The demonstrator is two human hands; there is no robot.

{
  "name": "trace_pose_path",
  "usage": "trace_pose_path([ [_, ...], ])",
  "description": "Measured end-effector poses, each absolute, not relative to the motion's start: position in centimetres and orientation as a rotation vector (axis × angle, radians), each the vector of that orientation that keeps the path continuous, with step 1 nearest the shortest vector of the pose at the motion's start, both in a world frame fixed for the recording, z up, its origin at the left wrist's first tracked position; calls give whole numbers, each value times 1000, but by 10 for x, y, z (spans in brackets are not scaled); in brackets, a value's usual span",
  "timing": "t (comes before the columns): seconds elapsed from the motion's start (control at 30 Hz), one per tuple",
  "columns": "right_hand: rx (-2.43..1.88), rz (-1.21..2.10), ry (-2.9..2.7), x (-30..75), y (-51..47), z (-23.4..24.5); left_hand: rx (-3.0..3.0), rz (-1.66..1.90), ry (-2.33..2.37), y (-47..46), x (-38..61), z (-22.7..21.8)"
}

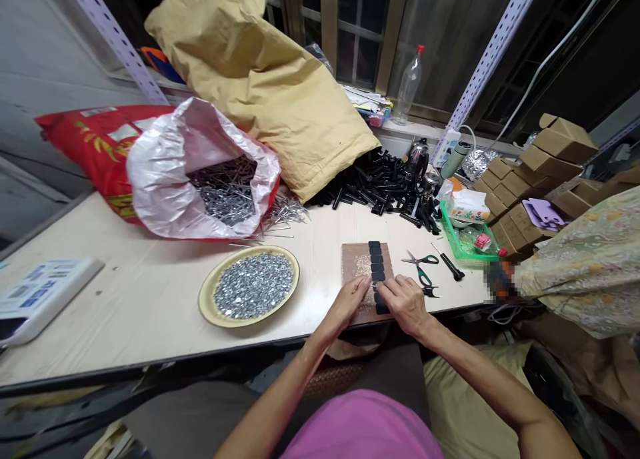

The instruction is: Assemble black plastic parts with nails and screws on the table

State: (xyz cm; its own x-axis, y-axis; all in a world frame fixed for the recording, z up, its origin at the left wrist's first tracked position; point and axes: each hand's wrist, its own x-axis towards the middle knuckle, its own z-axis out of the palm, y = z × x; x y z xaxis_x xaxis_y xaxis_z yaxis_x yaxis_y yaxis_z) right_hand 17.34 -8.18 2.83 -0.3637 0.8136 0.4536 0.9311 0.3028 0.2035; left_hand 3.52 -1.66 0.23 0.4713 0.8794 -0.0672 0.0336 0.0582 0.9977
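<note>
A small brown board point(351, 253) lies near the front edge of the table, sprinkled with pale crumbs. A column of black rounded pieces point(376, 259) runs down its right half. My left hand point(351, 300) rests over the lower left of the board, fingers closed, its tips beside the black column. From the right, my right hand point(406, 304) covers part of the lower pieces with curled fingers. The fingertips of both hands nearly meet; whatever they pinch is too small or hidden to make out.
Left of the board stands a yellow dish point(206, 307) of small metal parts. Behind it, a red sack point(100, 155) spills long metal pins. Black plastic parts point(373, 189) are heaped at the back. Scissors point(425, 265), a screwdriver point(450, 264) and a green basket point(453, 242) are at right.
</note>
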Motion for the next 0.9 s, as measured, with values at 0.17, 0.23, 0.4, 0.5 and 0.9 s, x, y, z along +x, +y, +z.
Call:
trace_pose_path([
  [0.17, -1686, -490, -2256, 184, -81, 22, 1565, 737, 884, -15, 44, -3],
  [0.23, -1742, -296, -2195, 187, -80, 22, 1589, 726, 894, -14, 47, -3],
  [0.4, -1713, 123, -1959, 192, -71, 25, 1568, 776, 924, -15, 50, 2],
  [0.5, -1602, 289, -1762, 190, -64, 23, 1601, 886, 915, -14, 51, 7],
  [0.9, -1347, 620, -1165, 149, -24, 16, 1329, 1175, 946, 2, 46, 25],
])
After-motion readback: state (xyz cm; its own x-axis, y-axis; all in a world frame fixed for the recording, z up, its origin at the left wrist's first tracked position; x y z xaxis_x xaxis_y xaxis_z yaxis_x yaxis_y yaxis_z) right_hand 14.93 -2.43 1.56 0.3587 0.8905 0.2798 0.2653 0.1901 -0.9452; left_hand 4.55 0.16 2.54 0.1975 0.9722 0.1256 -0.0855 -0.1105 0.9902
